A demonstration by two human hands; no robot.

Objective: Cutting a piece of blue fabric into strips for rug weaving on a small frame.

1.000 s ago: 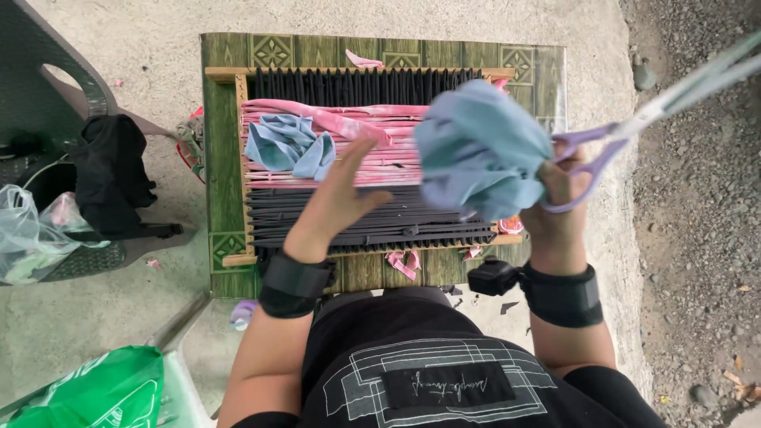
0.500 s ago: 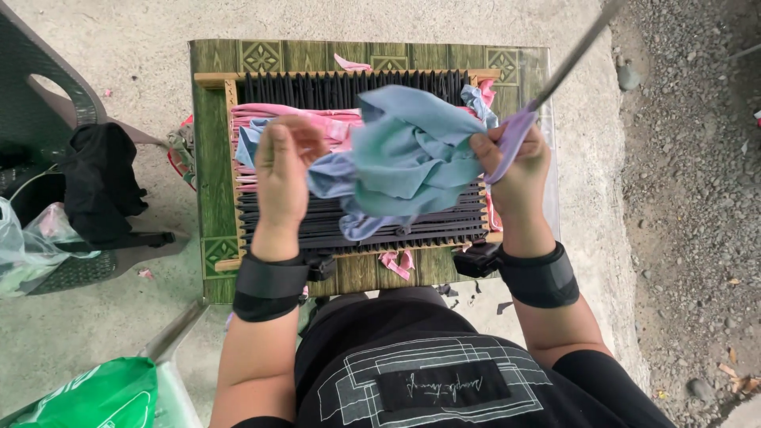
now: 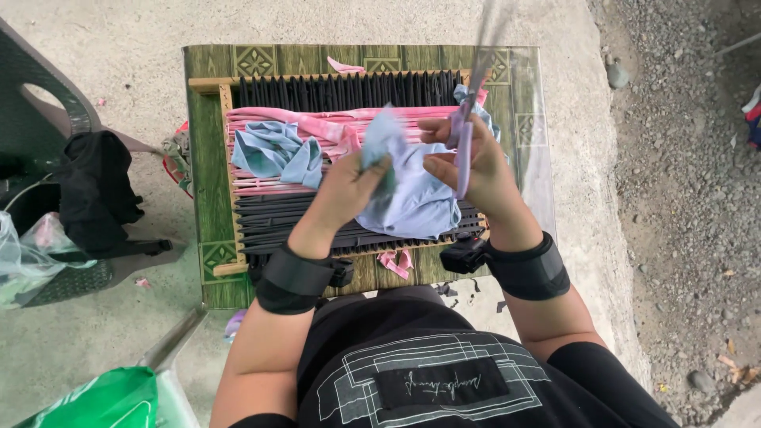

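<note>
Blue was the colour of the work: a pale blue piece of stretchy cloth (image 3: pixel 412 198) hung between both hands over the wooden weaving frame (image 3: pixel 226 127), which lay on a green patterned table (image 3: pixel 208 166). The left hand (image 3: pixel 349 186) was closed in a pinch on the cloth's upper edge, holding it taut. The right hand (image 3: pixel 476 170) was curled through the handles of lilac-handled scissors (image 3: pixel 464 147), blades pointing up and blurred, so I could not tell how far they gaped. Judging by this, the cutting of a strip was in hand; the next move would call for steady tension from the left hand and the blades fed squarely into the edge.

Counted: one cloth being cut, one second crumpled blue piece (image 3: pixel 273 154) lying on the frame, one pair of scissors, one frame strung with black bands (image 3: pixel 341 91) and a woven pink section (image 3: pixel 269 119), two black wrist straps (image 3: pixel 293 277), and a few pink scraps (image 3: pixel 395 261) at the table's near edge.
</note>
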